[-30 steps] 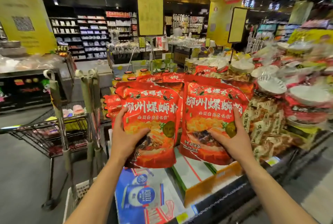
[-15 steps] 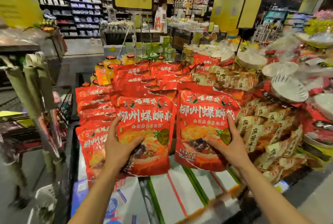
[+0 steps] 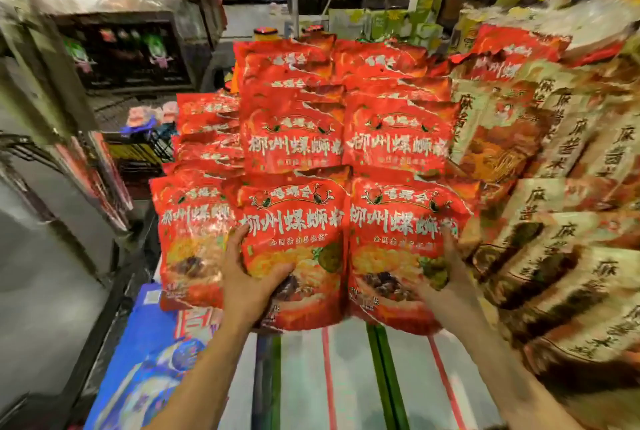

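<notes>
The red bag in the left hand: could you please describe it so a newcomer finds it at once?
Find the pile of red bags, left of the beige packets. At its near edge two are held side by side. Yours is the left bag, gripped at its lower left edge by the left hand.

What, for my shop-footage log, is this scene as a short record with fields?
setting: shop display, picture blurred
left hand: grips the left packet at its lower left, thumb on the front
right hand: holds the right packet at its lower right edge
held packets: red, upright, side by side, fronts to the camera
behind: red pile of like packets
to the right: tan packets
below: striped box, blue bag
</notes>
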### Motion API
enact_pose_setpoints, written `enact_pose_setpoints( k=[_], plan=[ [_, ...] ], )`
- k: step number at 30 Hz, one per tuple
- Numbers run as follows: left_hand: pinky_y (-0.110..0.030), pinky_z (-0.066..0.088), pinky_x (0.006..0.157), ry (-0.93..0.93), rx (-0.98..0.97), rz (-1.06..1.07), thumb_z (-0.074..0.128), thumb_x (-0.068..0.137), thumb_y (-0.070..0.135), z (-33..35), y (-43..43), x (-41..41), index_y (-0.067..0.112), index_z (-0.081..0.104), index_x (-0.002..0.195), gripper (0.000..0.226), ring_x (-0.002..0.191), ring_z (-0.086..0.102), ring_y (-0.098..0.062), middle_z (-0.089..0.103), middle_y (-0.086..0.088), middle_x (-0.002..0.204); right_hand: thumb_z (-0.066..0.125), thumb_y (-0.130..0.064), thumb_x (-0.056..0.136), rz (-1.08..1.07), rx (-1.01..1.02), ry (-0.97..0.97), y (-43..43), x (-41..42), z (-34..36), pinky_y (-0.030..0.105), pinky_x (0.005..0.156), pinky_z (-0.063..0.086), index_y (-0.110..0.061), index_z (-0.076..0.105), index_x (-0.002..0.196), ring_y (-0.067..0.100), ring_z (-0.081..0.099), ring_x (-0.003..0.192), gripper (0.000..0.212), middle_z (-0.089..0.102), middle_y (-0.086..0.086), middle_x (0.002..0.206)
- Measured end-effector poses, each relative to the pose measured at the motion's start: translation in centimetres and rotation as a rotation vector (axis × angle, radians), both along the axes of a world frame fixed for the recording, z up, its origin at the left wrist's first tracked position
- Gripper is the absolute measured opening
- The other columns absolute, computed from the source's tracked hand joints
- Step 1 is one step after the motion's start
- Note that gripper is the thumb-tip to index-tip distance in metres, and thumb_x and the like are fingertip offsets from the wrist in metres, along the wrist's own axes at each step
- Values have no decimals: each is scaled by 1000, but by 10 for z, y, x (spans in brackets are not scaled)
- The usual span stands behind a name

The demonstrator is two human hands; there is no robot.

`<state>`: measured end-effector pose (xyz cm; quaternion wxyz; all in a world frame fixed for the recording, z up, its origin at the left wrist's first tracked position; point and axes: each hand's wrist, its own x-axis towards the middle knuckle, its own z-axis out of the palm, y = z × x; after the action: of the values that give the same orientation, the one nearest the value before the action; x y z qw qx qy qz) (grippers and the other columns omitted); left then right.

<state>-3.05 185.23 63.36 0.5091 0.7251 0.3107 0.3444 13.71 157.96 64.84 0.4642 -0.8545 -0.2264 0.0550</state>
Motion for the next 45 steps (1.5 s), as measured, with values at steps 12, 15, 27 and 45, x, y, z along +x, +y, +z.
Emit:
enact_pose_setpoints(
  k=[12, 15, 27, 45],
  plan=[
    [-40, 30, 111, 235, 249, 84, 84, 74, 48, -40, -28, 15, 47, -1, 155, 117, 145, 29, -29, 23, -6, 160, 75, -23, 80, -123, -296, -305, -2, 26, -56, 63, 110, 34, -39, -8, 155, 46, 17, 145, 112, 7, 20, 160],
    [-56, 22, 119, 355, 388, 221, 71, 67, 68, -39, -35, 18, 34, 1, 159, 120, 153, 11, -34, 4, -10, 167, 68, -48, 80, -165, -342, -510, 8, 12, -52, 63, 118, 14, -17, 6, 159, 45, 4, 150, 105, 0, 25, 162],
    [-66, 14, 117, 502, 856, 148, 47, 76, 81, -61, -52, 52, 35, 16, 158, 100, 153, -2, -42, 3, -18, 167, 62, -72, 74, -99, -492, -536, 39, 14, -73, 51, 122, 0, -23, -7, 159, 36, -9, 152, 120, -10, 17, 165],
    [-68, 19, 116, 619, 841, 147, 54, 78, 74, -15, -74, 27, 34, 17, 158, 96, 154, -1, -34, 3, -11, 168, 73, -52, 76, -106, -430, -590, 24, -11, -19, 55, 120, 17, -21, 12, 155, 36, 6, 152, 105, 7, 18, 164]
  ],
)
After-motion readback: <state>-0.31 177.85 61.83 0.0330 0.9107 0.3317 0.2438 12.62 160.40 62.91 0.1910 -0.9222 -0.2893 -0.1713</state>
